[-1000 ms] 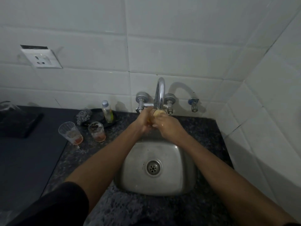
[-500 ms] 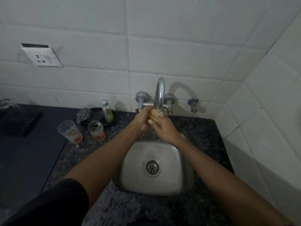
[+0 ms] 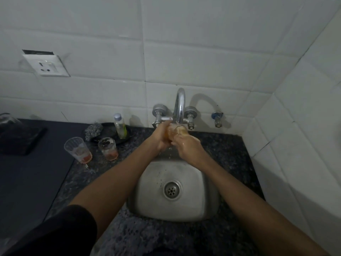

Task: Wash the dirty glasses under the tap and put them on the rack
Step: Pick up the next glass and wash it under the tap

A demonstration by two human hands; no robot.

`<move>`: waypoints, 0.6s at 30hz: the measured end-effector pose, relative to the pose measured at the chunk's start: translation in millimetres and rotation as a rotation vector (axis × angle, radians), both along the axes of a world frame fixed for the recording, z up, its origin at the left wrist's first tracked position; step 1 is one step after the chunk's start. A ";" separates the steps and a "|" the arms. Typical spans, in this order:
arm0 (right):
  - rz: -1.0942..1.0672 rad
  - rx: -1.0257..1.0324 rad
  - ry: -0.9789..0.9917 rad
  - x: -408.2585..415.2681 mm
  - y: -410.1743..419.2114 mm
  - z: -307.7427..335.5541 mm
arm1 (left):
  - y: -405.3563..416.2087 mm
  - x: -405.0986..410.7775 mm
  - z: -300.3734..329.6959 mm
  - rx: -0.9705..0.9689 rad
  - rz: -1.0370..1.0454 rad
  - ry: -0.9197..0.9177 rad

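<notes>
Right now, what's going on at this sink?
A person is washing a glass under the tap, over a steel sink. The left hand grips it from one side while the right hand works on it from the other, with water dripping below. Two dirty glasses with reddish dregs, a taller one and a shorter one, wait on the counter to the left. No rack is visible.

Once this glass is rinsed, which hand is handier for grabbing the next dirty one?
Probably the left hand: both dirty glasses stand on the counter on its side of the sink; the right hand would cross over.
</notes>
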State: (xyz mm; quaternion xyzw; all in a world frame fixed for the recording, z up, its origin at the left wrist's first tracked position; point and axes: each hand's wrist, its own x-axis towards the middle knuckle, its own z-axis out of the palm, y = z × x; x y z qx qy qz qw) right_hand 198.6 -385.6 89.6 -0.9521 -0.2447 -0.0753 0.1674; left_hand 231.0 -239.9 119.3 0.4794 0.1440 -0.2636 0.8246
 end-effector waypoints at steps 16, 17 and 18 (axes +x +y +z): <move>-0.211 0.835 0.625 -11.9 21.5 13.9 | 4.0 -4.2 -23.6 0.055 0.203 -0.027; -0.242 0.903 0.687 -14.9 20.2 14.4 | 4.2 -4.6 -27.6 0.100 0.254 -0.024; -0.277 0.954 0.735 -17.4 18.5 13.9 | 4.8 -5.0 -29.5 0.146 0.304 -0.025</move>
